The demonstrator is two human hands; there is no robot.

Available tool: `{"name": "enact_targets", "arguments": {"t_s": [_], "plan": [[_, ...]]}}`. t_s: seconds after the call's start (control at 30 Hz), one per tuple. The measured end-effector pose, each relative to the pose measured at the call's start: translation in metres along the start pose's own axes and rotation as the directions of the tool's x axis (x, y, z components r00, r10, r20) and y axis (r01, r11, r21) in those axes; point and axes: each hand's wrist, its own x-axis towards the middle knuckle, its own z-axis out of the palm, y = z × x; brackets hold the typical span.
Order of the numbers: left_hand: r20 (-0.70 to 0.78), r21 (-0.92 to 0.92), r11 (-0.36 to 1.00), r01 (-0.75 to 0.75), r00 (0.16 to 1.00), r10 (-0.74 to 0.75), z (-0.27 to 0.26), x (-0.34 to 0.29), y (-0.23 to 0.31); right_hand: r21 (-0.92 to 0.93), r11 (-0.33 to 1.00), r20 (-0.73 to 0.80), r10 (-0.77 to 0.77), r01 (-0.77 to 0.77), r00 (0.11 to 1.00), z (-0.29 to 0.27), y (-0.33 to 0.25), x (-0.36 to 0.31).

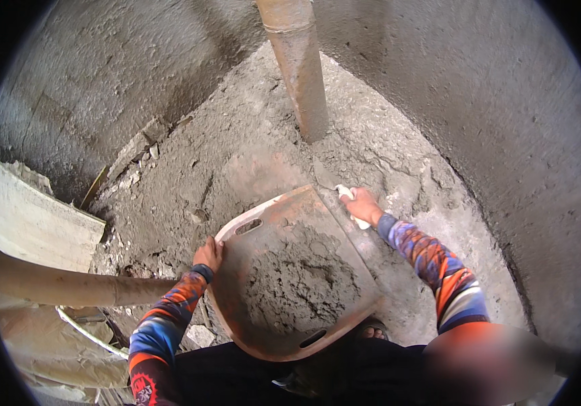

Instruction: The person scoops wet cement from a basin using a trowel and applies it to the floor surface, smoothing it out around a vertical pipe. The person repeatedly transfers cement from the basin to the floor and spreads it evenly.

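Note:
A shallow, scoop-shaped pan (pixel 231 271) with slots cut in its rim rests on the rough ground in front of me, holding a heap of wet grey mortar (pixel 304 281). My left hand (pixel 209 254) is closed on the pan's left rim. Beyond the pan's right side, my right hand (pixel 363 206) wraps around the pale handle of a trowel (pixel 346 192). The trowel's blade is smeared grey, points away from me and lies close to the mortar-covered ground, where its outline is hard to make out.
A bamboo pole (pixel 297 74) stands beyond the pan. Rough grey walls (pixel 466 95) meet behind it. At the left are another bamboo pole (pixel 80 281), a pale board (pixel 33 216) and rubble (pixel 135 159). My sandalled foot (pixel 374 329) is beside the pan's near edge.

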Motion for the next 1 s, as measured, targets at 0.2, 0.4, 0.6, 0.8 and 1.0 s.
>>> {"name": "enact_targets", "arguments": {"t_s": [0.2,0.4,0.6,0.8,1.0], "plan": [[0.009,0.007,1.000,-0.017,1.000,0.017,-0.006,-0.004,-0.009,-0.202,0.979,-0.210,-0.015,-0.028,0.978,0.003,-0.011,-0.004],[0.053,0.023,1.000,-0.004,0.999,0.003,-0.007,-0.001,-0.002,-0.295,0.951,-0.303,-0.005,-0.089,0.953,-0.019,-0.009,0.011],[0.055,-0.001,1.000,-0.019,0.998,0.019,-0.001,0.004,-0.003,-0.334,0.940,-0.244,-0.158,0.070,0.957,-0.041,-0.011,-0.008],[0.034,0.015,0.999,-0.041,0.999,0.041,0.003,-0.001,-0.018,-0.606,0.771,0.061,-0.204,0.199,0.977,-0.032,-0.048,-0.098],[0.039,-0.003,0.998,-0.070,0.997,0.071,-0.002,-0.002,-0.014,-0.736,0.422,0.208,-0.603,0.530,0.770,-0.024,-0.051,-0.133]]}}
